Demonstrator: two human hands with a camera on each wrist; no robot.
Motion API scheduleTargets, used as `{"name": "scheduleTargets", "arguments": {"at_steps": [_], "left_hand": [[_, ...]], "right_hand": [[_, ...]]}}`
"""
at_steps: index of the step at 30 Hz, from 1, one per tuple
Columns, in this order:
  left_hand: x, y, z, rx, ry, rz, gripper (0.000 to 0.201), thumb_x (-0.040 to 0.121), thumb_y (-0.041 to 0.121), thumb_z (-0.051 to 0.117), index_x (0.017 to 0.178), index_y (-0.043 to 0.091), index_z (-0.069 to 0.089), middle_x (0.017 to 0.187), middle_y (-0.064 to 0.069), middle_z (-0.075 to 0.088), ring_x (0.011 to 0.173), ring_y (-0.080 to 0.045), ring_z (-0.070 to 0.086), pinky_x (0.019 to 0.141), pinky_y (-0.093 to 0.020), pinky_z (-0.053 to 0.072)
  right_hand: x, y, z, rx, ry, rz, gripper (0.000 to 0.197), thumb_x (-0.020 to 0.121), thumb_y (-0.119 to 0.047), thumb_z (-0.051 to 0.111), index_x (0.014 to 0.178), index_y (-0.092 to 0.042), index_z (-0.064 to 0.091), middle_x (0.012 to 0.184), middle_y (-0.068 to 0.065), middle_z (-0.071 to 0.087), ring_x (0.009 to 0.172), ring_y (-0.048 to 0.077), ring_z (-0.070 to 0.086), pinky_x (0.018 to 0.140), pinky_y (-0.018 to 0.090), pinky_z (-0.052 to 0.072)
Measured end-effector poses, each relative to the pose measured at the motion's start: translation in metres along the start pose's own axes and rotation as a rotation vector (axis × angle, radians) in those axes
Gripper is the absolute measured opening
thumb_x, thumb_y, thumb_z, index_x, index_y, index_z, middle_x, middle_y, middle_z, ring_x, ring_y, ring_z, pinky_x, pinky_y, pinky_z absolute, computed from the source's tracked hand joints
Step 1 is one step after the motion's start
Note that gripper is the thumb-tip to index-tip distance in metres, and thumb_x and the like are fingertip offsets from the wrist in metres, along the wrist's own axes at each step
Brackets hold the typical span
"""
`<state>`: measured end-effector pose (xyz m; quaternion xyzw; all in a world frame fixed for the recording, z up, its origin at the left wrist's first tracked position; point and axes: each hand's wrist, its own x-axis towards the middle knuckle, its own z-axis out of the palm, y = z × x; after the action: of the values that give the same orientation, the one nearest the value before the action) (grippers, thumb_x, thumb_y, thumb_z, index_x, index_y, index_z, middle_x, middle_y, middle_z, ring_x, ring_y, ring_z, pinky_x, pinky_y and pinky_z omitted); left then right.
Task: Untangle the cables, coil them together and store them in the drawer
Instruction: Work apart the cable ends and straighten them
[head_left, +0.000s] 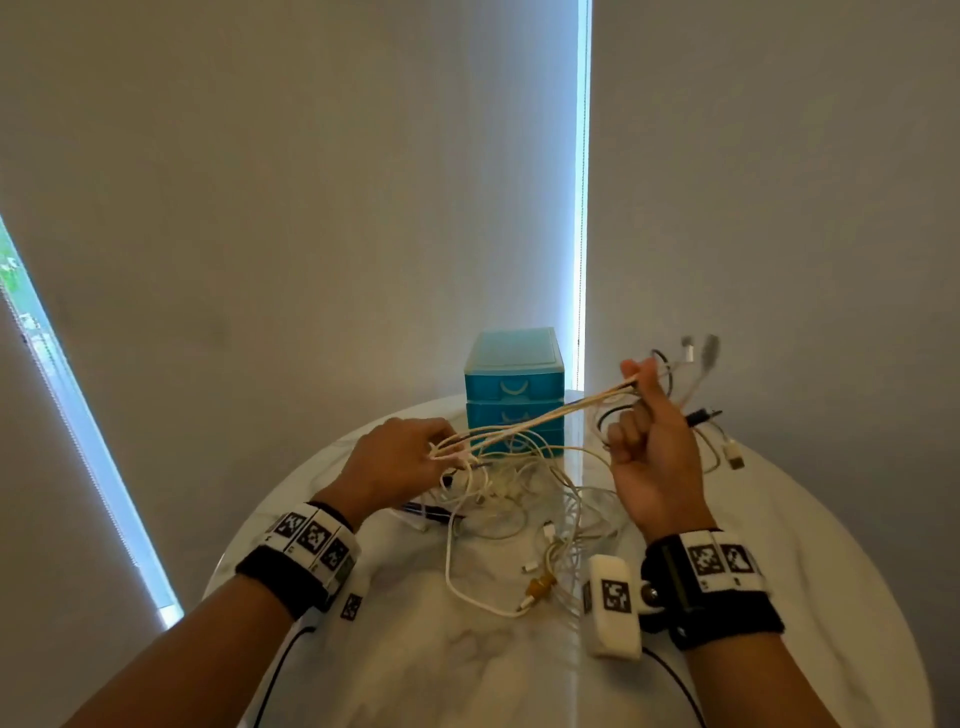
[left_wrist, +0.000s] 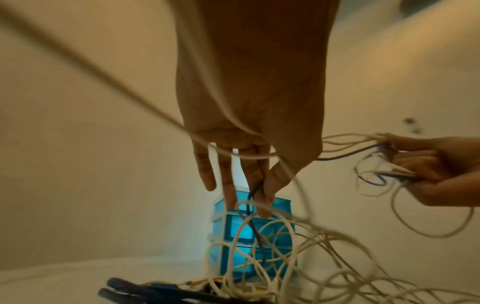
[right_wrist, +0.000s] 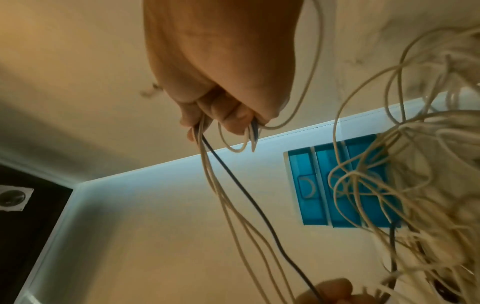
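A tangle of white cables (head_left: 519, 493) with one black cable lies on the round white table (head_left: 467, 665). My right hand (head_left: 649, 415) is raised at the right and grips a bundle of white and black cables (right_wrist: 207, 164), whose plug ends stick out behind it. The strands run taut down to my left hand (head_left: 410, 457). My left hand (left_wrist: 249, 185) hovers over the tangle and pinches the black cable (left_wrist: 255, 226) between thumb and fingers, with white strands draped over it. The blue drawer unit (head_left: 514, 389) stands behind the tangle, its drawers shut.
A white wrist camera block (head_left: 613, 608) hangs below my right wrist, over the table. A dark flat object (left_wrist: 155, 292) lies under the left side of the tangle. Grey blinds (head_left: 260, 208) close off the back, just behind the drawer unit.
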<state>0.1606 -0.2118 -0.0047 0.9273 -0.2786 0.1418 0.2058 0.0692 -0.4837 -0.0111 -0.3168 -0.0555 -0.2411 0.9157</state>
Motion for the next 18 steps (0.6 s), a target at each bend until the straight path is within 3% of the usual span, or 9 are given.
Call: {"name": "scheduleTargets", "arguments": {"at_steps": [2,6,8,11,13,14,16,18], "left_hand": [[0.002,-0.009,0.001,-0.030,0.011,-0.001,0.015,0.092,0.051,0.077,0.097,0.037,0.078,0.086,0.023,0.073,0.084,0.000,0.068,0.071,-0.026,0.050],[0.011,-0.013,0.008,-0.227,-0.022,0.110,0.017,0.100,0.045,0.068,0.097,0.033,0.080,0.092,0.019,0.078,0.090,-0.001,0.072,0.085,-0.038,0.059],[0.014,-0.006,0.007,-0.277,0.006,0.126,0.020,0.107,0.034,0.061,0.100,0.030,0.080,0.095,0.019,0.080,0.095,0.000,0.073,0.092,-0.037,0.057],[0.018,0.005,0.006,-0.307,0.045,0.149,0.027,0.113,0.028,0.052,0.102,0.025,0.076,0.090,0.017,0.080,0.092,0.001,0.073,0.092,-0.032,0.056],[0.017,0.011,0.006,-0.272,0.040,0.167,0.025,0.112,0.021,0.052,0.099,0.027,0.073,0.085,0.016,0.078,0.084,-0.001,0.074,0.086,-0.033,0.059],[0.016,0.014,0.007,-0.232,0.021,0.183,0.024,0.110,0.020,0.054,0.098,0.031,0.072,0.083,0.017,0.077,0.081,-0.002,0.074,0.084,-0.035,0.060],[0.010,0.024,0.009,-0.104,-0.052,0.214,0.019,0.105,0.022,0.056,0.099,0.034,0.070,0.083,0.017,0.074,0.079,-0.004,0.071,0.080,-0.038,0.061],[0.003,0.034,0.011,0.007,-0.123,0.249,0.020,0.098,0.026,0.051,0.104,0.030,0.069,0.084,0.018,0.069,0.080,-0.009,0.068,0.078,-0.038,0.060]], "right_hand": [[-0.002,0.000,-0.004,0.002,0.046,-0.019,0.032,0.110,-0.039,0.057,0.121,-0.014,0.073,0.052,-0.008,0.021,0.043,0.005,0.019,0.042,0.020,0.022],[0.000,0.018,-0.003,-0.070,0.089,0.008,0.049,0.105,-0.049,0.059,0.133,-0.010,0.069,0.057,-0.008,0.021,0.045,0.005,0.020,0.042,0.020,0.025],[-0.006,0.029,0.006,-0.140,0.037,0.088,0.060,0.097,-0.059,0.066,0.128,-0.008,0.070,0.059,-0.007,0.022,0.048,0.006,0.022,0.047,0.022,0.026],[-0.021,0.051,0.019,-0.285,-0.096,0.217,0.077,0.088,-0.067,0.073,0.133,-0.005,0.066,0.064,-0.004,0.021,0.053,0.009,0.022,0.059,0.030,0.023],[-0.031,0.060,0.027,-0.425,-0.162,0.208,0.070,0.088,-0.066,0.077,0.119,-0.003,0.072,0.063,-0.001,0.024,0.056,0.014,0.022,0.064,0.037,0.021],[-0.034,0.062,0.030,-0.509,-0.176,0.178,0.059,0.088,-0.065,0.078,0.106,-0.009,0.078,0.059,-0.002,0.029,0.056,0.015,0.024,0.062,0.038,0.021],[-0.039,0.061,0.035,-0.634,-0.167,0.118,0.035,0.091,-0.060,0.077,0.088,-0.025,0.082,0.053,-0.009,0.044,0.052,0.011,0.032,0.055,0.028,0.027],[-0.039,0.059,0.036,-0.660,-0.130,0.072,0.037,0.091,-0.052,0.079,0.102,-0.016,0.082,0.053,-0.017,0.056,0.048,0.000,0.047,0.051,0.015,0.036]]}}
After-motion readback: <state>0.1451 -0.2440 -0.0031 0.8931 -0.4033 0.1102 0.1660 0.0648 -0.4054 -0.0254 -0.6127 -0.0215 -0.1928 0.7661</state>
